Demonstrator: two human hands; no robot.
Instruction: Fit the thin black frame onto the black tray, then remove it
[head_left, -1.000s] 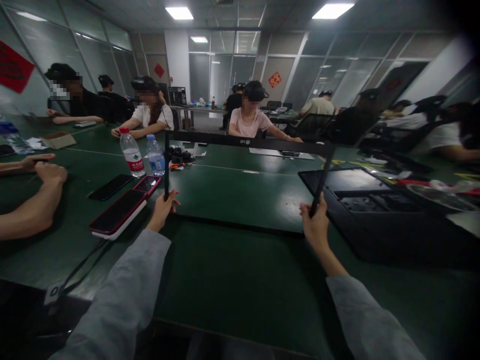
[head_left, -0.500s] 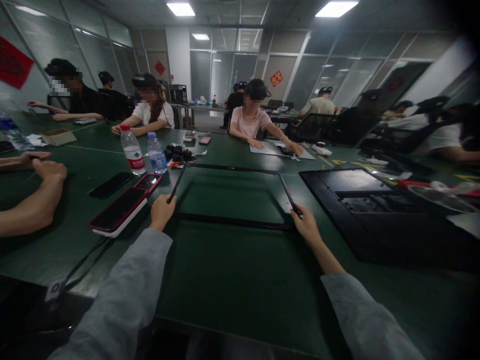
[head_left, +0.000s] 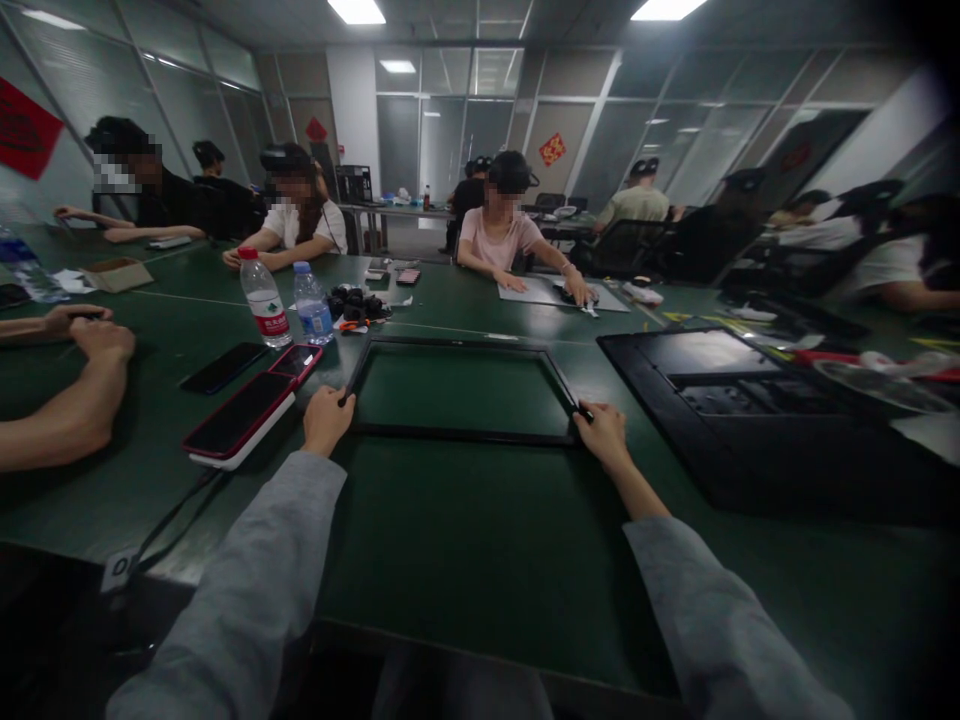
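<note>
A thin black rectangular frame (head_left: 461, 435), a monitor bezel, lies flat on the green table (head_left: 480, 540) in front of me. My left hand (head_left: 327, 418) grips its near left corner. My right hand (head_left: 602, 436) grips its near right corner. Both of my arms wear grey sleeves. The table surface shows through the frame's opening.
A dark monitor body (head_left: 750, 400) lies open to the right. Left of the frame lie a red-cased tablet (head_left: 238, 418), a red phone (head_left: 296, 362) and a black phone (head_left: 222, 367), with two water bottles (head_left: 262, 310) behind. Another person's forearms (head_left: 60, 400) rest at far left. Several people sit around the table.
The frame stood tilted up off the table in my hands a second ago. I have lowered it, and it now lies flat with both hands still at its near corners.
</note>
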